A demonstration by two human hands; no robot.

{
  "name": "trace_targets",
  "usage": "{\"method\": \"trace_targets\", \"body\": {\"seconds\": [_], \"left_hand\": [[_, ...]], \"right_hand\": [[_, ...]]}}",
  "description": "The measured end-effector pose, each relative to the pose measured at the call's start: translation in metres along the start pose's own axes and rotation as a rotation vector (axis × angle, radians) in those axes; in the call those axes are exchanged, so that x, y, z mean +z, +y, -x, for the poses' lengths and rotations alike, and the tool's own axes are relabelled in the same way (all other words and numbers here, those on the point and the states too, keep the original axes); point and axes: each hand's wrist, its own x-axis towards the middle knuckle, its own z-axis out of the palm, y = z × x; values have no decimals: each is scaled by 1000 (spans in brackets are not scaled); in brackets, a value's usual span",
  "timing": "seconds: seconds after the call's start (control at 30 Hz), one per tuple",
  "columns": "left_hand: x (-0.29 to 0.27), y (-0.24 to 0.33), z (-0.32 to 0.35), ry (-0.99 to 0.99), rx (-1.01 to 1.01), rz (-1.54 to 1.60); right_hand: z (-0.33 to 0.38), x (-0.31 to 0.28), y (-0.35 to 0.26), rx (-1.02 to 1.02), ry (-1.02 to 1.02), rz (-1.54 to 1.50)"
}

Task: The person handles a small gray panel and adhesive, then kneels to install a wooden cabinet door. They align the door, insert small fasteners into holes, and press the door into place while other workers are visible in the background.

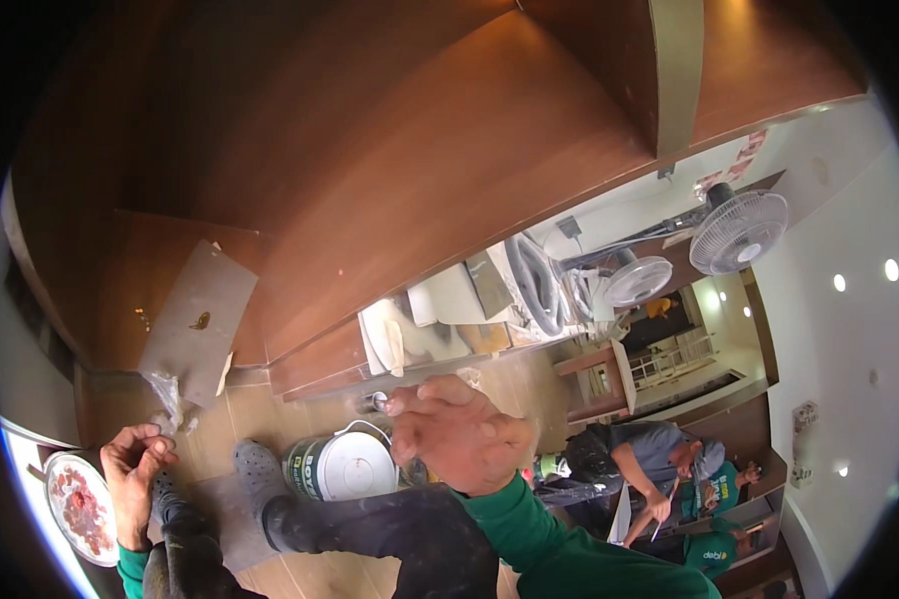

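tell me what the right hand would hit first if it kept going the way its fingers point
The right hand has its fingers pointing left, toward the white lid of the paint bucket standing beside the grey shoe. The bucket looks like the first thing in that line, though depth is hard to judge in this fisheye view.

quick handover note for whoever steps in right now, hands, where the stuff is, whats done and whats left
Left hand: loosely curled, low on the left, next to a round palette smeared with reddish-brown paste; whether it touches it is unclear.
Right hand: raised in front of the camera, fingers bent; whether it holds anything is unclear.
Paint can: on the floor by the person's shoe, white lid on, handle up.
Brown wood panel: ahead, with a grey board leaning against it.
Done: paste is already on the palette.
Left: can not opened; no fresh paste visible on the panel.
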Motion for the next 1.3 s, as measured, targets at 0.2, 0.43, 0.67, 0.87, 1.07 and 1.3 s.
{"method": "trace_targets", "body": {"seconds": [0.2,0.43,0.67,0.87,1.07,1.3], "left_hand": [[-7,2,10,29,13,-1],[-4,4,7,44,24,-15],[-1,9,1,22,55,-51],[65,90,-52,-81,307,-64],[263,228,-135,-540,558,151],[373,287,-149,-365,637,551]], "right_hand": [[-2,4,-1,-25,-37,-3],[0,7,-4,-63,-15,-24],[2,8,-6,-75,-14,-34],[-5,8,0,-69,-4,-13],[7,-14,-16,-159,73,73],[-4,-16,-13,-182,131,20]]}}
